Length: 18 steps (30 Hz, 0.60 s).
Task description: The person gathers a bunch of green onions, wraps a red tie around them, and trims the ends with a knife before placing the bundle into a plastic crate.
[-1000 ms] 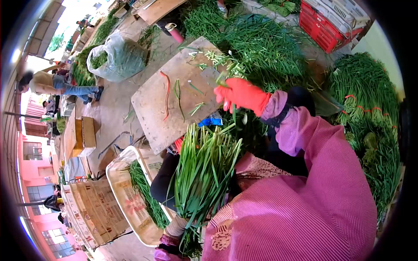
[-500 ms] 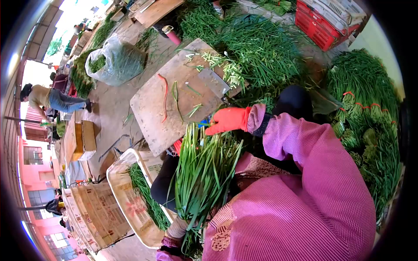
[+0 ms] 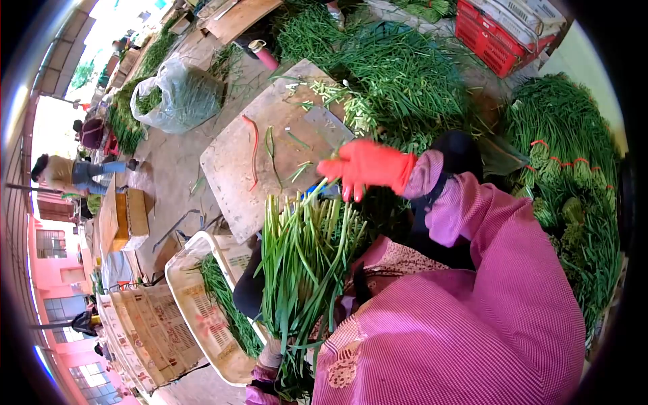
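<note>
The bundle of greens (image 3: pixel 302 277), long axis twelve-to-six, lies at seven o'clock from your right hand (image 3: pixel 368 169), nearer its stalk ends (image 3: pixel 304 210). Neither that hand's grasp nor that of your left hand (image 3: pixel 272 349) can be told.

Red-gloved right hand (image 3: pixel 370 167) near green stalk bunch (image 3: pixel 304 260).

Gloved right hand (image 3: pixel 368 169): plain orange-red
Long-leaved vegetable bunch (image 3: pixel 304 270): deep green, paler yellow-green at the stem ends
Woven cloth garment (image 3: pixel 466 317): fine magenta-and-white check
Flat rectangular board (image 3: pixel 233 158): mottled tan
Thin curved strip (image 3: pixel 254 148), board's left: red
Open plastic basket (image 3: pixel 183 297), left: cream
Slatted plastic crate (image 3: pixel 482 47), far right: bright red
Cylindrical bottle (image 3: pixel 266 59), far: pink
</note>
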### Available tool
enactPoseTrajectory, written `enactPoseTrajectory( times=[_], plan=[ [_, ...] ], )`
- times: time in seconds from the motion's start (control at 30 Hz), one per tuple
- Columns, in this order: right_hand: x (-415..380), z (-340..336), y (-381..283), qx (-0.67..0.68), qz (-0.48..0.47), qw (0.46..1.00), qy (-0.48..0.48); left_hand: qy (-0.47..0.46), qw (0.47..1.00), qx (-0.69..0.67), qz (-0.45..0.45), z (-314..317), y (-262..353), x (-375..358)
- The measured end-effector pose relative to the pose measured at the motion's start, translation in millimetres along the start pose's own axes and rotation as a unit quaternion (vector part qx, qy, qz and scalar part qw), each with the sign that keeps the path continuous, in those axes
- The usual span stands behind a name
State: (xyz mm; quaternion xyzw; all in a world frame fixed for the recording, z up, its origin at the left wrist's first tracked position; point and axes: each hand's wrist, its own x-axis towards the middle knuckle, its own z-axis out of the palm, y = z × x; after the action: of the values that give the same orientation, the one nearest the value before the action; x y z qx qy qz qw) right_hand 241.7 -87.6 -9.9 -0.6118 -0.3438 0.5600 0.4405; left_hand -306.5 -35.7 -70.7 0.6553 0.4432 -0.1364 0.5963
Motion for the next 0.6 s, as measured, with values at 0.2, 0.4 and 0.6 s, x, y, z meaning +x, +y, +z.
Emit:
enactPoseTrajectory(
  times=[0.2, 0.4, 0.6],
  plan=[
    [8.6, 60.0, 27.4, -0.104, 0.064, 0.972, -0.201, 0.006, 1.000, 0.012, 0.006, 2.1, 2.5, 0.5],
    [20.6, 64.8, 50.0, -0.151, 0.022, 0.979, -0.133, 0.017, 1.000, 0.012, 0.013, 4.9, -0.3, -3.4],
    [26.9, 10.1, 45.7, -0.397, -0.142, 0.855, 0.302, 0.039, 0.999, 0.019, 0.030, -1.2, -16.0, -11.4]
  ],
)
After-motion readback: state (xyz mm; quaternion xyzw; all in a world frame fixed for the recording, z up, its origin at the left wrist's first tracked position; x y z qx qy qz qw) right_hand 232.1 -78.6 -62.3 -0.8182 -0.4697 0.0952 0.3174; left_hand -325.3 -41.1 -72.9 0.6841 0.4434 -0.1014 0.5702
